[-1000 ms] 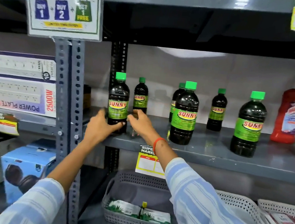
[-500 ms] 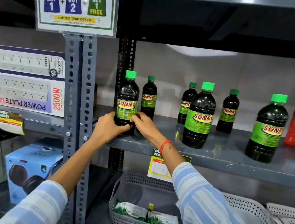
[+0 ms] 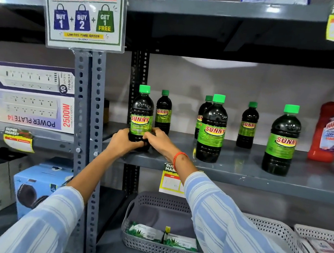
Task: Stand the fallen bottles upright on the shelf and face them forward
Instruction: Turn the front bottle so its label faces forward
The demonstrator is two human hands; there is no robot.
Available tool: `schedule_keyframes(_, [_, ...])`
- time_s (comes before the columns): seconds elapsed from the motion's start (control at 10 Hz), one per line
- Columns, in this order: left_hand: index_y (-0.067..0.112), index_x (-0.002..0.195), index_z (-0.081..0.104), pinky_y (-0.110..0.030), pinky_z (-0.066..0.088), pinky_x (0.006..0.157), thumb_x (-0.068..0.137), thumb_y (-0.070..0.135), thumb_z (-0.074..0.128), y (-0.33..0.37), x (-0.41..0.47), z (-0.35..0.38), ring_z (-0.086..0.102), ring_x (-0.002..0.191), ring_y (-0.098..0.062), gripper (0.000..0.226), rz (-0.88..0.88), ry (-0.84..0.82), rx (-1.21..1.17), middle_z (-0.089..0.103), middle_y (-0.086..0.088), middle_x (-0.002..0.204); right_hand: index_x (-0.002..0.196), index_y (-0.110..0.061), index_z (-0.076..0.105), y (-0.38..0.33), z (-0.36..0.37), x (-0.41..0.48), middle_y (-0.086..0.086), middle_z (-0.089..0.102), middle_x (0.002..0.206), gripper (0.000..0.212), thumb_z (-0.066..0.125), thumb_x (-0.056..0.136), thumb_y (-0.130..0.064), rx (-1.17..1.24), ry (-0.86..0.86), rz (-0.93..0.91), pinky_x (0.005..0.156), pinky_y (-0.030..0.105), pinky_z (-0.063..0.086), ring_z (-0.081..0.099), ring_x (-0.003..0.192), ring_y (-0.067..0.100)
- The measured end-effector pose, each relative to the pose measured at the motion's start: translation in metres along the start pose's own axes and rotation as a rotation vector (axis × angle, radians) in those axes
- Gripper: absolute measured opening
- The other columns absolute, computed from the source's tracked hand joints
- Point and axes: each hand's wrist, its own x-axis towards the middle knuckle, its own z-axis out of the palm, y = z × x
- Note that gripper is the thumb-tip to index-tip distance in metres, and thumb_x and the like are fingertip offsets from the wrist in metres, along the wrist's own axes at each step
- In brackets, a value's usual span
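Dark green liquid fills the leftmost bottle (image 3: 141, 117), which stands upright at the front left of the grey shelf (image 3: 240, 173), just beside the perforated upright post (image 3: 87, 116). We see its green cap on top and its "SUNNY" label turned toward us. Both hands clasp its base: the left hand (image 3: 122, 141) wraps the lower left side, and the right hand (image 3: 159, 140) closes around the lower right, fingers meeting across the front. Neither hand is spread wide; each is curled onto the bottle.

We judge the step in hand to be the facing of this bottle, a small twist at the base to square the label. Five further bottles stand upright on the same shelf: one (image 3: 163, 112) just behind the held bottle, a front one (image 3: 212, 129) with another (image 3: 202, 114) partly hidden behind it, one (image 3: 248, 124) toward the back, and one (image 3: 282, 140) at front right. We see none lying down. The labels on the rightmost front bottle and the partly hidden one look turned slightly aside.

The next move, in our judgement, calls for releasing gently so the bottle does not rock, then checking those labels.
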Motion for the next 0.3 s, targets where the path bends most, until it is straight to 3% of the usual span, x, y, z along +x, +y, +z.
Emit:
schedule_keyframes(0.1, [0.008, 0.098, 0.066, -0.028, 0.041, 0.07, 0.075, 0.022, 0.075, 0.002, 0.002, 0.0, 0.059, 0.079, -0.021, 0.029, -0.014, -0.02, -0.007, 0.071, -0.016, 0.097, 0.101, -0.016, 0.055, -0.001, -0.002, -0.002, 0.006, 0.058, 0.097, 0.019, 0.052, 0.085, -0.027, 0.004, -0.016, 0.006, 0.075, 0.031, 0.041, 0.053, 0.083, 0.021])
schedule_keyframes(0.2, [0.006, 0.098, 0.065, -0.03, 0.043, 0.072, 0.077, 0.024, 0.074, 0.009, -0.005, -0.001, 0.062, 0.086, -0.027, 0.029, -0.064, -0.057, 0.014, 0.07, -0.017, 0.096, 0.111, -0.011, 0.053, -0.004, -0.001, -0.011, 0.008, 0.058, 0.098, 0.03, 0.05, 0.087, -0.028, -0.028, -0.025, 0.039, 0.079, 0.034, 0.044, 0.054, 0.082, 0.022])
schedule_keyframes(0.3, [0.004, 0.092, 0.063, -0.031, 0.043, 0.067, 0.076, 0.032, 0.074, 0.022, -0.011, -0.007, 0.06, 0.08, -0.029, 0.034, -0.108, -0.048, 0.121, 0.067, -0.018, 0.09, 0.11, -0.007, 0.052, -0.012, -0.011, -0.015, 0.012, 0.059, 0.101, 0.031, 0.05, 0.088, -0.029, -0.073, -0.005, 0.054, 0.08, 0.036, 0.045, 0.055, 0.089, 0.027])
